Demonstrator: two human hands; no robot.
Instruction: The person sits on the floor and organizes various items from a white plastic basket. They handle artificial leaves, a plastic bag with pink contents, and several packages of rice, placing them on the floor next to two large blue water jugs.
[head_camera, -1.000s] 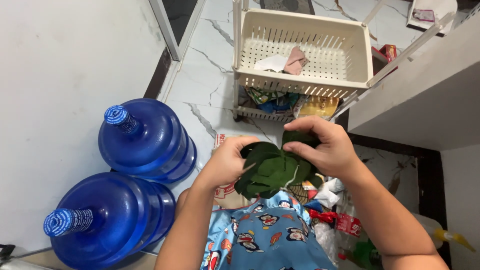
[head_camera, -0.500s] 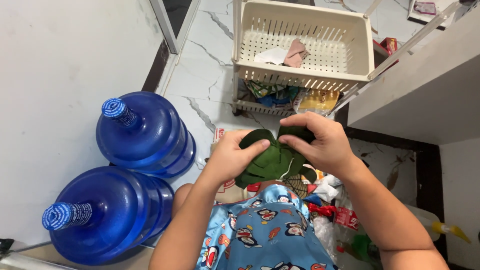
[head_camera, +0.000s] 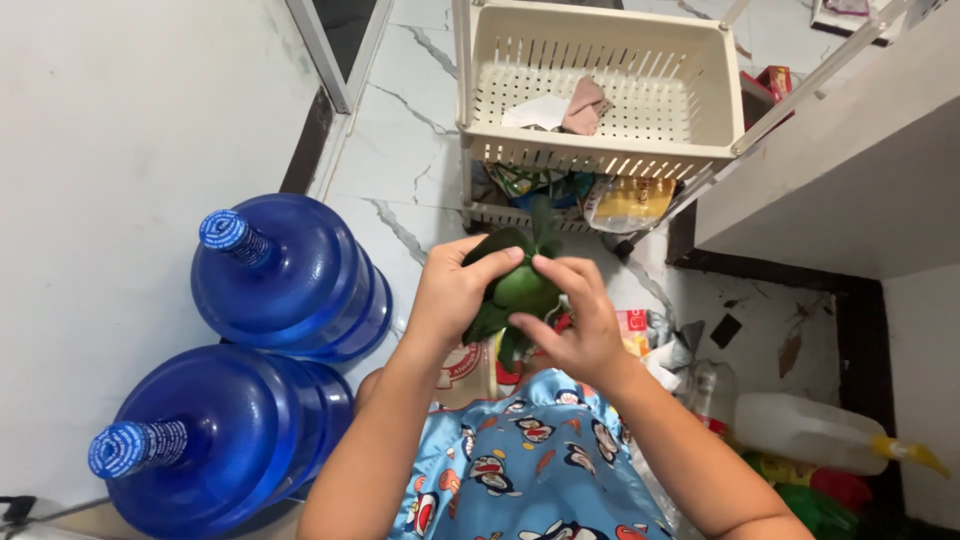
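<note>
leaves (head_camera: 520, 290) partly hidden by hands, lower jug (head_camera: 215, 440) cut off

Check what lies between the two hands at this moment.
In the head view, a bundle of dark green leaves sits between the left hand and the right hand, pinched by both.

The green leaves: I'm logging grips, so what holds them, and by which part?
Both hands hold the green leaves: left hand around the left side, right hand pinching the right edge.

dark green leaves (head_camera: 520, 290), bunched together, pinched between both hands' fingers
</note>
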